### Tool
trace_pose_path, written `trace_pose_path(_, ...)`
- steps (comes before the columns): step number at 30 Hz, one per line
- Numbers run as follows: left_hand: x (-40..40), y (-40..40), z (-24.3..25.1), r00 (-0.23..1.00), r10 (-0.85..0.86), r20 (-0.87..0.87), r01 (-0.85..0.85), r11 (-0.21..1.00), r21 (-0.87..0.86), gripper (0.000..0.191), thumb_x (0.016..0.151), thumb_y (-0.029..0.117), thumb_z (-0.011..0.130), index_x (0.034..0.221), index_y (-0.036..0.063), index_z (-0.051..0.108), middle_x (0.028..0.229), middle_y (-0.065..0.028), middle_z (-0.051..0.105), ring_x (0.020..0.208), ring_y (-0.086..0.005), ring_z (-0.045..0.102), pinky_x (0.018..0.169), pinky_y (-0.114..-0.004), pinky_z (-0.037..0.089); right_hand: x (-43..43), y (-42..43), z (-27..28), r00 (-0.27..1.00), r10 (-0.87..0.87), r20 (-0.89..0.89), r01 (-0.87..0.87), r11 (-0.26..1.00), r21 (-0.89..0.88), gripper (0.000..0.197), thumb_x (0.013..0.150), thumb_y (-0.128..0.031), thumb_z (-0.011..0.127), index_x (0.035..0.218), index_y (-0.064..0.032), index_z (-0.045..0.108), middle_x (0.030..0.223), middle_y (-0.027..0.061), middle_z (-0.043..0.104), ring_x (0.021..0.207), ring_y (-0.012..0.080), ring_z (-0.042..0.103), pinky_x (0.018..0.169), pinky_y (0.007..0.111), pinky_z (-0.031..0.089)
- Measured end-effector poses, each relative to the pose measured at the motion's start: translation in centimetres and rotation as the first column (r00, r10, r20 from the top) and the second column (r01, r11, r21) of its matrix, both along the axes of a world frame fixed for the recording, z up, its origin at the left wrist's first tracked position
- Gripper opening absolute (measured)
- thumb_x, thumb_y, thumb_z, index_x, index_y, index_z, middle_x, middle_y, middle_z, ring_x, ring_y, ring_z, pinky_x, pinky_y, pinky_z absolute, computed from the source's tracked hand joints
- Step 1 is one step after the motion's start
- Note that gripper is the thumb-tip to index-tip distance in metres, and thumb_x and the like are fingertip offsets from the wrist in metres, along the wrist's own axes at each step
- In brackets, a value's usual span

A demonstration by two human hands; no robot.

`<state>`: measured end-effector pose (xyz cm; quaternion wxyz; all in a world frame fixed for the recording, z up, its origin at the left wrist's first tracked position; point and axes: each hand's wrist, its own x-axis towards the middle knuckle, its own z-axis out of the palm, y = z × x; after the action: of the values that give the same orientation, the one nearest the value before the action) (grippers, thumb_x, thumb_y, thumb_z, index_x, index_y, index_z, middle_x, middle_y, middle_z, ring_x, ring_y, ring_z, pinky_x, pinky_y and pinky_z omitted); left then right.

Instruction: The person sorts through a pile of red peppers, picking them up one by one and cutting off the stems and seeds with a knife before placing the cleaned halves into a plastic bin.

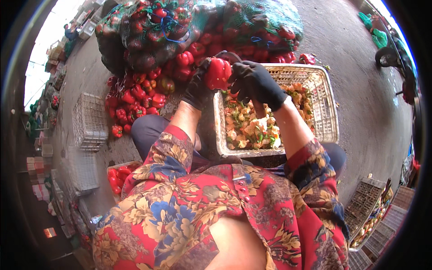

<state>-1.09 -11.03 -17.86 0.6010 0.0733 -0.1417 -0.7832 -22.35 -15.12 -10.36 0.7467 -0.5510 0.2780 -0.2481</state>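
My left hand [198,87], in a black glove, holds a red bell pepper [218,74] upright above the near left rim of a white plastic crate. My right hand [258,82], also gloved in black, is beside the pepper with its fingers curled. A dark curved tool [229,55] shows between the hands, behind the pepper; I cannot tell its exact kind, and its grip is hidden, seemingly at my right fingers. Below my hands the crate [332,101] holds many pale pepper cores with green stems [258,126].
Green mesh sacks of red peppers [155,30] [263,23] stand ahead, with loose red peppers [138,98] on the floor. Stacked white crates [89,121] are at left. A small crate of red peppers [118,177] sits by my left side. A wheeled vehicle [386,57] is at far right.
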Motion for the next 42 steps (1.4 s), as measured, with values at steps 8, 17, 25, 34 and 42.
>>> trace_pose_path(8, -5.4, 0.1, -0.3, 1.0, 0.012, -0.003, -0.012, 0.967, -0.253, 0.066, 0.095, 0.056, 0.045, 0.141, 0.0097, 0.038, 0.136, -0.0108, 0.051, 0.127, -0.025, 0.048, 0.112, -0.042, 0.033, -1.8, 5.6, -2.7, 0.98, -0.175, -0.096, 0.176, 0.984, 0.0, 0.032, 0.1, -0.032, 0.05, 0.106, -0.0027, 0.06, 0.073, 0.0093, 0.066, 0.05, 0.0162, 0.061, 0.044, 0.029, 0.048)
trace_pose_path(17, -8.2, 1.1, 0.8, 0.601, 0.248, 0.76, -0.343, 0.939, -0.036, 0.051, 0.089, 0.058, 0.061, 0.111, 0.0116, 0.058, 0.1, -0.005, 0.062, 0.092, -0.0181, 0.064, 0.076, -0.036, 0.058, -2.6, 6.0, -10.6, 0.895, -0.403, -0.19, 0.248, 0.804, -0.54, 0.022, 0.094, -0.02, 0.052, 0.11, -0.0072, 0.06, 0.092, 0.0238, 0.066, 0.09, 0.0431, 0.062, 0.075, 0.049, 0.049)
trace_pose_path(25, -7.9, 2.0, -0.5, 0.542, 0.277, 0.793, -0.673, 0.708, 0.213, 0.04, 0.087, 0.05, 0.067, 0.109, 0.0178, 0.058, 0.101, -0.0062, 0.064, 0.088, -0.0242, 0.066, 0.071, -0.04, 0.058, -4.5, 6.3, -12.2, 0.948, -0.312, -0.067, 0.273, 0.902, -0.335, 0.026, 0.086, -0.014, 0.06, 0.111, -0.0071, 0.061, 0.087, 0.0149, 0.068, 0.078, 0.0255, 0.065, 0.068, 0.037, 0.051)
trace_pose_path(34, -10.3, 5.2, -5.2, 0.313, 0.24, 0.919, -0.401, 0.911, -0.101, 0.035, 0.095, 0.035, 0.062, 0.112, 0.0051, 0.065, 0.096, -0.0031, 0.066, 0.083, -0.0127, 0.062, 0.078, -0.028, 0.051, -3.2, 6.5, -13.3, 0.936, -0.35, -0.015, 0.345, 0.928, -0.14, 0.07, 0.086, -0.045, 0.071, 0.138, -0.0052, 0.047, 0.092, 0.011, 0.069, 0.073, 0.0176, 0.066, 0.059, 0.029, 0.052)
trace_pose_path(42, -10.9, 4.8, -8.1, 0.482, 0.359, 0.799, -0.484, 0.87, -0.098, 0.033, 0.091, 0.023, 0.066, 0.116, 0.0018, 0.065, 0.104, -0.007, 0.068, 0.092, -0.0158, 0.066, 0.081, -0.029, 0.054, -3.7, 5.7, -18.3, 0.957, -0.229, 0.179, 0.29, 0.752, -0.592, 0.04, 0.087, -0.018, 0.066, 0.127, -0.0157, 0.06, 0.09, 0.0068, 0.066, 0.061, 0.013, 0.064, 0.05, 0.028, 0.053)
